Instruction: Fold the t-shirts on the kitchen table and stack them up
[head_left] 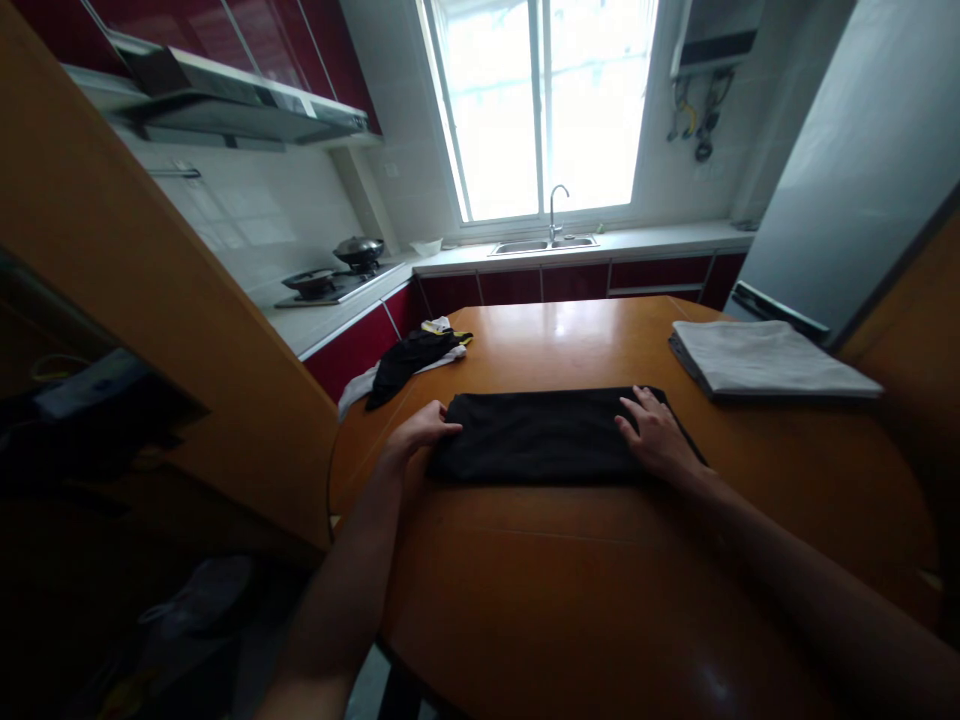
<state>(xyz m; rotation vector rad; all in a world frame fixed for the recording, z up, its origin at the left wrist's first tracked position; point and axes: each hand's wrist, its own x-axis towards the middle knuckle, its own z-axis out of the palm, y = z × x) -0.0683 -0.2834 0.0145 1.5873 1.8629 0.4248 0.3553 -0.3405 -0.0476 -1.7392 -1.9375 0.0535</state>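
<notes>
A black cloth [540, 435], folded into a long flat rectangle, lies across the wooden table in front of me. Whether it is a garment I cannot tell. At its left end my left hand [424, 425] is closed on the edge, thumb on top and the other fingers partly hidden. My right hand [656, 430] rests on the right end of the cloth, open, with its fingers spread and palm down.
On the table's [525, 600] far right lies a stack of folded white and grey cloth [772, 358]. Crumpled black and white clothes [416, 360] hang over its left edge. Beyond are a sink [525, 246], a stove [352, 285] and a wooden partition [187, 270].
</notes>
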